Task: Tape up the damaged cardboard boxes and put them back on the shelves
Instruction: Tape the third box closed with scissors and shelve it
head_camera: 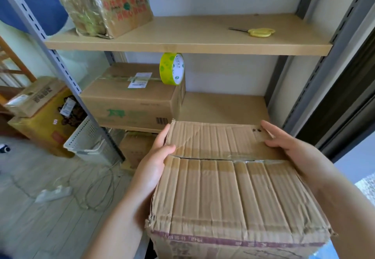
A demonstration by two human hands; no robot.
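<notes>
My left hand (156, 158) and right hand (292, 147), both grasping the creased cardboard box (233, 187) before the shelf (223, 106).

Six cardboard boxes: one held (233, 187), one upper left (113, 6), one in the middle (132, 100), one low down (136, 149), two at the left (38, 94) (42, 122). One tape roll (172, 68). One pair of scissors (255, 31). Two hands (156, 157) (292, 145).

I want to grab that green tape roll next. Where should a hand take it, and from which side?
The tape roll stands on edge atop the labelled box, its open core facing right. Come from the front right and pinch the rim, thumb in the core. The shelf above sits close over it, so reaching from overhead looks awkward.
</notes>
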